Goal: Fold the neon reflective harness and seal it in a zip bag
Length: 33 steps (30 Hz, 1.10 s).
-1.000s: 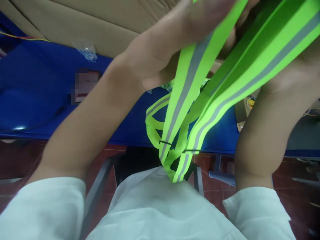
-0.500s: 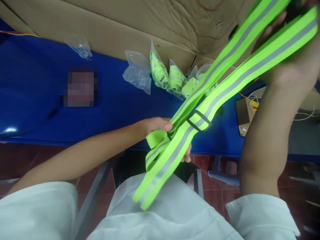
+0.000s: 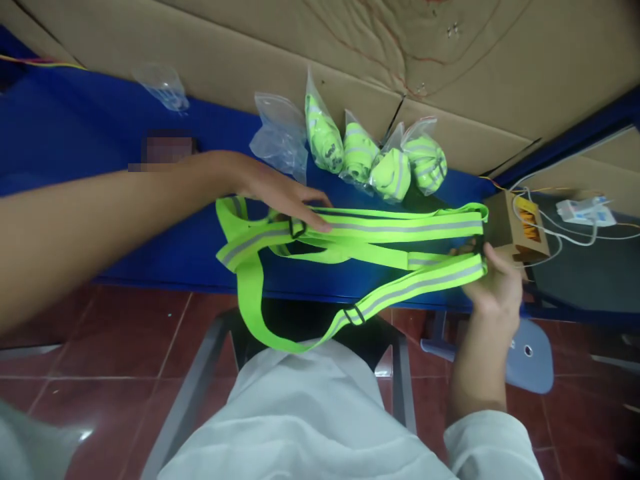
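Note:
A neon-yellow reflective strap harness (image 3: 400,230) with a grey stripe stretches between my hands over the front of the blue table. My right hand (image 3: 495,283) grips its right end by a black buckle, thumb on top. My left hand (image 3: 280,193) reaches over from the left, fingers stretched out and touching the upper strap near a black slider (image 3: 297,228). The palm side of that hand is hidden. One loop of strap hangs below the table edge over my lap, with a second black slider (image 3: 354,315) on it.
Several clear bags with rolled neon straps (image 3: 357,150) stand along the cardboard wall (image 3: 225,60). Flat clear bags (image 3: 280,137) lie left of them on the blue table (image 3: 90,133). A small cardboard box (image 3: 515,223) with white cables sits at right. A blue stool (image 3: 530,357) stands below.
My right hand has come down from the upper right to the table's front with the strap end. My left hand has risen and lies over the straps, which now spread lengthwise.

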Motion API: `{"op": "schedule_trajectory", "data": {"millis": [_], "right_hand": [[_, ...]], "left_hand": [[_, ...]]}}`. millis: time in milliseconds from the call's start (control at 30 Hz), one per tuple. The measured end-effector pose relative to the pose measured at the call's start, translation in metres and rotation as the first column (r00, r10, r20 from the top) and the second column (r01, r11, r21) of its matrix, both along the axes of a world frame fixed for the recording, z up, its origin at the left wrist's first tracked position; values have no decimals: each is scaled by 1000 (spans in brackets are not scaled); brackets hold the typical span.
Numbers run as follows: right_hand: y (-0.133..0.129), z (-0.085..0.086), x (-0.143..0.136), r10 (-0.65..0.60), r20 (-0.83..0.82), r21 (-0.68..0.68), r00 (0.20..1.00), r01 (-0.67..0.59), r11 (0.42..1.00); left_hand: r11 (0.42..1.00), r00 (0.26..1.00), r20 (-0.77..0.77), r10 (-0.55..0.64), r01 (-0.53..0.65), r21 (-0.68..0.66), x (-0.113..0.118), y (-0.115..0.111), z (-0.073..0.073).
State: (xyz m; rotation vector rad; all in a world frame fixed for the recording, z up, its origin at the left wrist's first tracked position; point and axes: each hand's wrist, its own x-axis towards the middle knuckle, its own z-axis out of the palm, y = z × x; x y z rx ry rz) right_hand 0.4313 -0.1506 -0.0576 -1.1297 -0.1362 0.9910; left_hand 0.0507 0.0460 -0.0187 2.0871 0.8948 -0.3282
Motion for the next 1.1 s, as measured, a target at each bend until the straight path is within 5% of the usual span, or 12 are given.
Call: {"op": "schedule_trajectory", "data": {"millis": [100, 167, 233, 300, 400, 533, 700, 800, 867, 967, 1100], "right_hand": [[1, -8, 6, -106, 40, -28, 994, 107, 994], [3, -11, 12, -147, 52, -11, 988, 148, 989], [3, -13, 18, -189, 59, 1, 980, 189, 982], [3, -18, 22, -211, 61, 5, 976, 211, 978], [6, -27, 24, -220, 65, -4, 973, 221, 975], [9, -36, 24, -225, 93, 1, 970, 226, 974], [4, -40, 32, -179, 181, -12, 967, 185, 983], [0, -44, 41, -139, 333, -33, 932, 159, 987], [-3, -49, 47, -127, 494, -51, 860, 174, 983], [-9, -57, 54, -67, 730, -98, 680, 202, 975], [-14, -66, 58, 132, 904, -234, 407, 211, 949]], "left_hand": [[940, 992, 98, 74, -103, 326, 11, -19, -3], [847, 980, 189, 67, -155, 508, 10, -55, -8], [646, 952, 281, -123, -138, 751, 4, -106, -19], [504, 884, 245, -397, -13, 864, -3, -158, -39], [301, 824, -52, -564, 265, 916, -11, -207, -76], [323, 873, -63, -483, 245, 914, -18, -204, -102], [271, 815, 1, -580, 192, 943, -44, -165, -73], [380, 866, 32, -498, 185, 906, -72, -134, -58], [443, 904, 34, -426, 175, 879, -95, -111, -56], [448, 965, -12, -263, 133, 884, -123, -89, -57], [474, 995, -95, 13, 77, 877, -118, -107, -50]]}}
